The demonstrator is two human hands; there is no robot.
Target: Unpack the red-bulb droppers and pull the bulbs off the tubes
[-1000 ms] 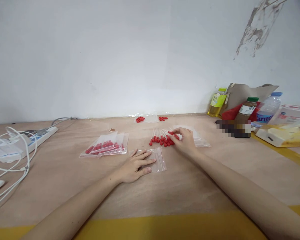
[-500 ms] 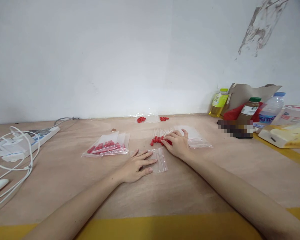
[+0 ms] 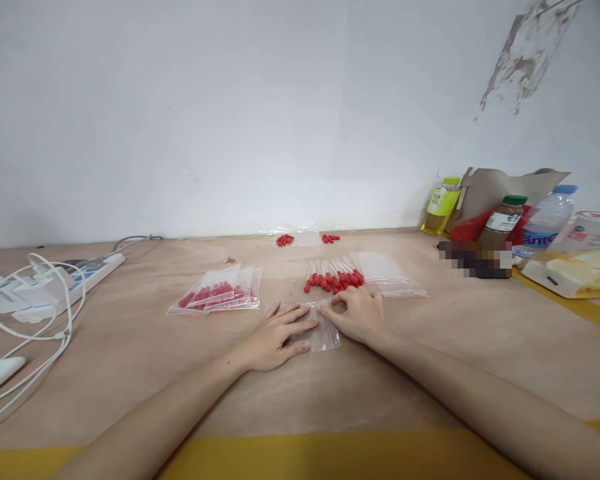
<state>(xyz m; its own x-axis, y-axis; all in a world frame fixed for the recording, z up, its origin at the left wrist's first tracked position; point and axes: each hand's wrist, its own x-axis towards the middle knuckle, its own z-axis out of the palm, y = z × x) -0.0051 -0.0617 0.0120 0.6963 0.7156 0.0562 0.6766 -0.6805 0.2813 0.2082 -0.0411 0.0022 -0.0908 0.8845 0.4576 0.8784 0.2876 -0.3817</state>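
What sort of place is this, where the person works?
Probably a simple indoor workspace: a wood-toned table against a partly peeling wall, holding a power strip and small plastic bags.

The left hand (image 3: 277, 338) covers part of the clear bag (image 3: 327, 338); whether the right hand (image 3: 361, 313) pinches it cannot be told. A dark object (image 3: 473, 260) is pixelated. White cables (image 3: 64, 335) are cut at left.

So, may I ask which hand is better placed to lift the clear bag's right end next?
Probably the right hand: its bent fingers are at the clear bag nearer that end, while the left hand lies flat over its left part.
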